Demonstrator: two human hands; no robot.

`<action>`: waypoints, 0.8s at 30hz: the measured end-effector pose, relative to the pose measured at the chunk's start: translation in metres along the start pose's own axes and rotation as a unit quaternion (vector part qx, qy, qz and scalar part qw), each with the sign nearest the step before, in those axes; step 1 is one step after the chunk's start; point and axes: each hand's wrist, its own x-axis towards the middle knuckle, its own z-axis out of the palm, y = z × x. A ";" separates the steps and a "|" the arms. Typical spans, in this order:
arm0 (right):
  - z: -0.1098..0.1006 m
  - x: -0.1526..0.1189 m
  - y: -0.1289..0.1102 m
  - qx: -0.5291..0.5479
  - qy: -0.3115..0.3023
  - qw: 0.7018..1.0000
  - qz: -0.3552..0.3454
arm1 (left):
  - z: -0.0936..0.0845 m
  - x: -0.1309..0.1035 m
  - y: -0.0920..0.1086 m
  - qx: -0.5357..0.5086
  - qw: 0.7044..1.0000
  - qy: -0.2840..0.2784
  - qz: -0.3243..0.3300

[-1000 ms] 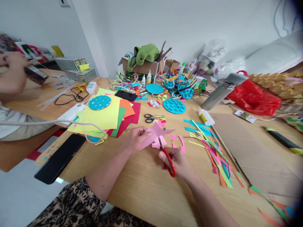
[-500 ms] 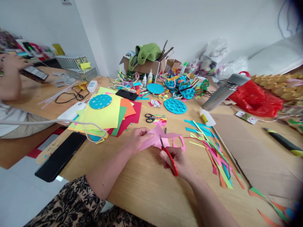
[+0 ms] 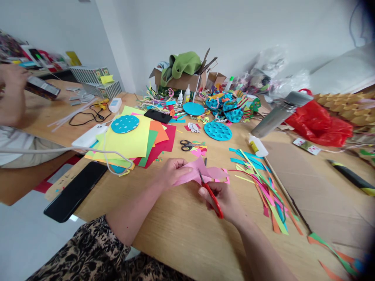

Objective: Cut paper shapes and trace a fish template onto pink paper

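A sheet of pink paper (image 3: 187,175) is pinched between the thumb and fingers of my left hand (image 3: 172,172), a little above the table. My right hand (image 3: 222,197) grips red-handled scissors (image 3: 213,200), whose blades lie in the paper's cut edge. A cut flap of the paper curls off to the right of the blades. Just behind it on the table lies a bright pink paper frame (image 3: 226,176), partly covered by the flap. Black-handled scissors (image 3: 186,145) rest farther back beside small coloured scraps (image 3: 199,151).
Coloured sheets (image 3: 125,144) with a dotted blue disc are stacked at left, near a black phone (image 3: 76,191). To the right lie paper strips (image 3: 272,195), a glue bottle (image 3: 258,146), a steel flask (image 3: 274,117) and cardboard (image 3: 310,187). Another person's hand (image 3: 14,76) holds a phone at far left.
The scissors and my right hand have shifted slightly to the right. The cut flap now reaches farther right, covering more of the pink frame.
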 end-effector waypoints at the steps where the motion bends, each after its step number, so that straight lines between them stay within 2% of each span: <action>1: 0.000 0.000 0.000 0.007 0.003 1.000 0.011 | 0.000 0.000 0.000 0.004 1.000 -0.002 0.003; 5: 0.002 0.000 0.002 0.024 0.012 0.999 0.036 | -0.002 0.001 -0.003 0.013 1.000 0.002 0.019; 17: 0.001 0.000 -0.002 0.026 0.011 0.999 0.035 | -0.005 0.004 -0.016 0.048 0.998 -0.028 0.030; 24: 0.000 0.001 0.001 0.025 0.008 0.999 0.031 | -0.004 0.002 -0.009 0.045 0.998 -0.037 0.007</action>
